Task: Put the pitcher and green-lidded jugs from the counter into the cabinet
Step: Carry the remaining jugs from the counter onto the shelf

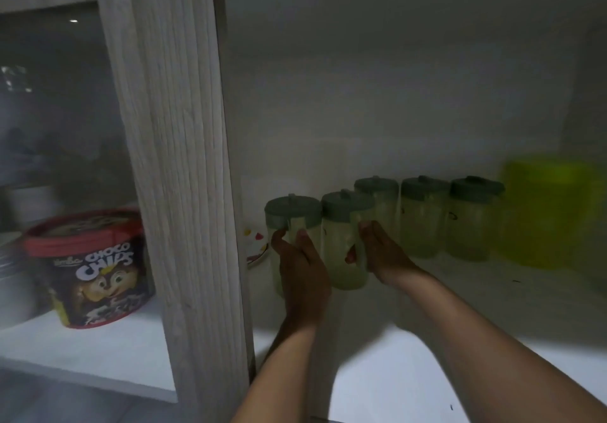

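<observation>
Several pale jugs with green lids stand in a row on the cabinet shelf (pixel 460 304). My left hand (pixel 302 268) is wrapped around the leftmost jug (pixel 292 212). My right hand (pixel 384 251) grips the right side of the jug beside it (pixel 341 245), thumb across its front. Both jugs are upright and touch each other. Three more green-lidded jugs (pixel 423 215) stand behind and to the right. A translucent yellow-green pitcher (pixel 551 215) stands at the far right of the shelf, blurred.
A wooden door frame (pixel 184 159) stands just left of my left hand. Behind the glass door sits a red Choco Chips tub (pixel 95 268). A small white dish with coloured spots (pixel 256 245) is behind the leftmost jug. The cabinet interior is dim.
</observation>
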